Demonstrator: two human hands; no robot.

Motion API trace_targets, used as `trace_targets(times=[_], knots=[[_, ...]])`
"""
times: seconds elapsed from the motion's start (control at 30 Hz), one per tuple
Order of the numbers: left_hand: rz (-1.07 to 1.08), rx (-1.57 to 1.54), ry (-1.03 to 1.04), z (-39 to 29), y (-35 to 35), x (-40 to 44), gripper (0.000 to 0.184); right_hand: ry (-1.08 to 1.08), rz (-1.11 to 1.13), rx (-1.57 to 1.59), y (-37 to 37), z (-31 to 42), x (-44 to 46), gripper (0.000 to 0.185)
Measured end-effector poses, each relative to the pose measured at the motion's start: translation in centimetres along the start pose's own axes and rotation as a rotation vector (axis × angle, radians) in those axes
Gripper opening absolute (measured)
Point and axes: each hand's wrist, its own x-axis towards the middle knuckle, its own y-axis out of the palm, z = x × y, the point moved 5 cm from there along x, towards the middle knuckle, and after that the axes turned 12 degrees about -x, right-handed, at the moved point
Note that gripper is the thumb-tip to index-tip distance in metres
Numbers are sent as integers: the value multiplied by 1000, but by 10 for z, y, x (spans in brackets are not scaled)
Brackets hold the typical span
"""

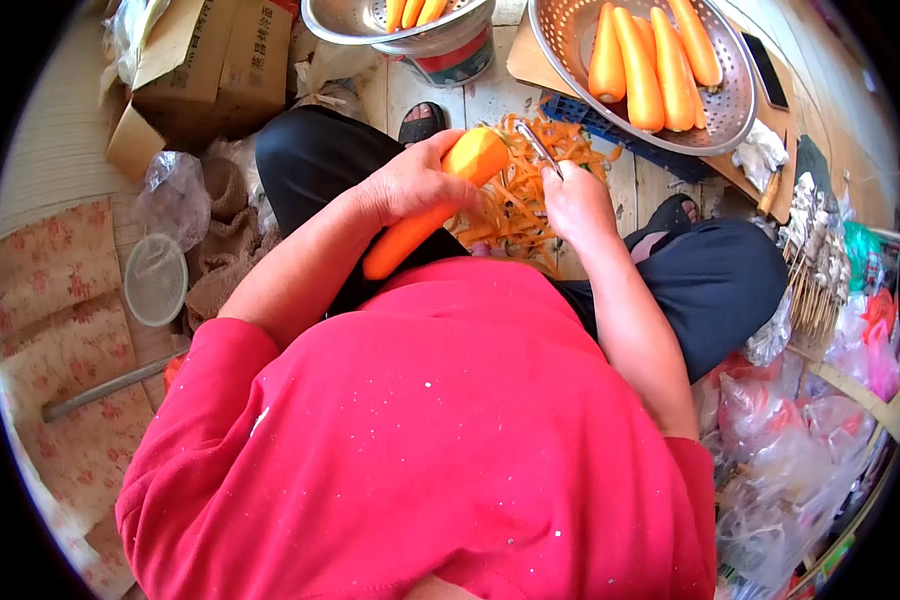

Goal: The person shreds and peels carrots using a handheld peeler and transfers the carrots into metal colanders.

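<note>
My left hand (422, 183) is wrapped around a large orange carrot (477, 158), which slants from my lap up toward the floor ahead. The carrot's upper end looks paler and faceted, while its lower end is deeper orange. In my right hand (578, 203) is a metal peeler (538, 148), its head just right of the carrot's upper end and apart from it. Below both hands, a heap of orange peelings (518, 208) is scattered over the floor. My right fingers partly hide the peeler's handle.
A metal colander (738, 118) with several carrots (642, 75) stands at the upper right, beside a phone (765, 70). Another colander (342, 36) with carrots rests on a bucket (457, 62). A cardboard box (213, 75) stands left; plastic bags (785, 460) and skewers (815, 300) lie right.
</note>
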Motion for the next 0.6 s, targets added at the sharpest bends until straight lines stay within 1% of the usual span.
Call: trace_targets(times=[0.03,0.07,0.1,0.13,0.17,0.2,0.23,0.27,0.3,0.33,0.37,0.43,0.6], knots=[[-5,-5,4,-2,-1,0,72,-42,-55,53,-6,5,-3,31],[5,-172,-40,-2,-1,-2,68,-81,-108,111,-9,10,-6,32],[13,-337,-85,-3,1,-5,64,-84,-105,113,-8,11,-9,32],[9,-422,-74,-2,3,-4,54,-110,-144,146,-9,13,-12,31],[8,-419,-73,-2,2,-4,54,-135,-184,178,-11,15,-16,32],[5,-489,-141,0,1,-4,51,-193,-246,242,-12,22,-24,30],[3,-559,-208,3,1,-4,48,-244,-256,246,-18,32,-32,29],[3,-558,-206,4,0,-2,48,-288,-287,210,-17,37,-35,28],[34,-650,-210,8,2,0,43,-332,-318,174,-15,41,-37,27],[65,-740,-214,10,4,1,38,-306,-331,160,-15,42,-38,26],[65,-738,-214,13,3,1,38,-306,-332,162,-15,42,-37,26],[134,-826,-264,17,5,1,35,-267,-288,93,-13,42,-31,23],[110,-844,-315,22,6,3,39,-267,-288,108,-12,41,-25,24]])
